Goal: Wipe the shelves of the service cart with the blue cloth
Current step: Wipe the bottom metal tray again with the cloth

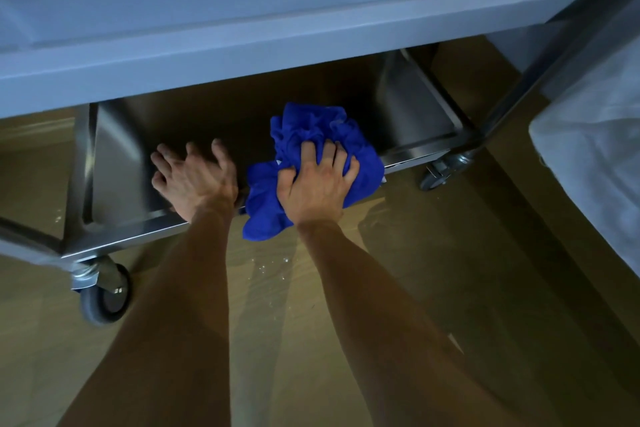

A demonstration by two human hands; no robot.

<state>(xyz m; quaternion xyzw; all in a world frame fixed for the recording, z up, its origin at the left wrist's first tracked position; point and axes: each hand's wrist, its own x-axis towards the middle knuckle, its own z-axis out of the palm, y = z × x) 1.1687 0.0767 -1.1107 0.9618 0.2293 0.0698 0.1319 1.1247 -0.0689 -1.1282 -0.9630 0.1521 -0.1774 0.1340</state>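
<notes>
The steel service cart's bottom shelf (117,163) lies low in front of me, under a wider upper shelf (242,45) that hides its back part. A bunched blue cloth (304,128) sits on the front rim of the bottom shelf, part of it hanging over the edge. My right hand (317,180) grips the cloth from above, fingers dug into its folds. My left hand (194,177) rests on the bottom shelf just left of the cloth, fingers spread and holding nothing.
The cart stands on grey caster wheels, one at front left (104,298) and one at right (438,173). A white draped fabric (595,156) hangs at the right. Wooden floor (450,270) lies below, with small white specks near the cart's front edge.
</notes>
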